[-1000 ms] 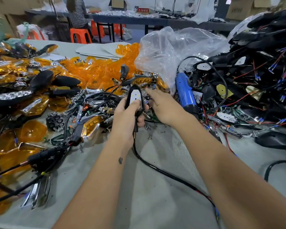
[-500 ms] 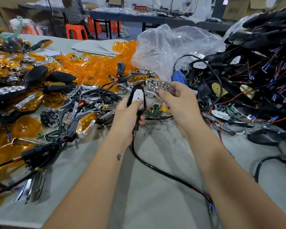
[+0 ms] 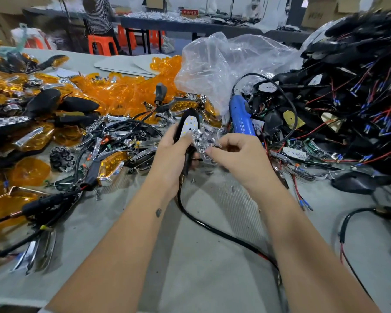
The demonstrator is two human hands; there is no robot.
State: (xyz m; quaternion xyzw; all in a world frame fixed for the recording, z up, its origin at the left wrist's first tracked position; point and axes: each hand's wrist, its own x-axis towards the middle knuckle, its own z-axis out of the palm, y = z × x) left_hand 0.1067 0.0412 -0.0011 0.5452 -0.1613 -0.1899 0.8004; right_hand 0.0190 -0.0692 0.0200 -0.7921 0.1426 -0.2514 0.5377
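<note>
My left hand (image 3: 171,154) grips a black lamp housing (image 3: 189,124) with a white LED board facing up; its black cable (image 3: 212,227) trails toward me across the table. My right hand (image 3: 237,154) pinches a shiny chrome reflector piece (image 3: 203,141) and holds it against the lower part of the housing, just under the white board. Both hands meet over the middle of the grey table (image 3: 201,279).
Orange lenses (image 3: 131,91) and chrome parts are heaped at left and centre. A blue electric screwdriver (image 3: 240,116) lies just right of my hands. A pile of black wired housings (image 3: 348,98) fills the right, with a clear plastic bag (image 3: 224,62) behind. A person sits at a far table.
My right hand picked a chrome reflector out of the heap, lifted it, then brought it down and left onto the housing in my left hand. The left hand stayed almost still.
</note>
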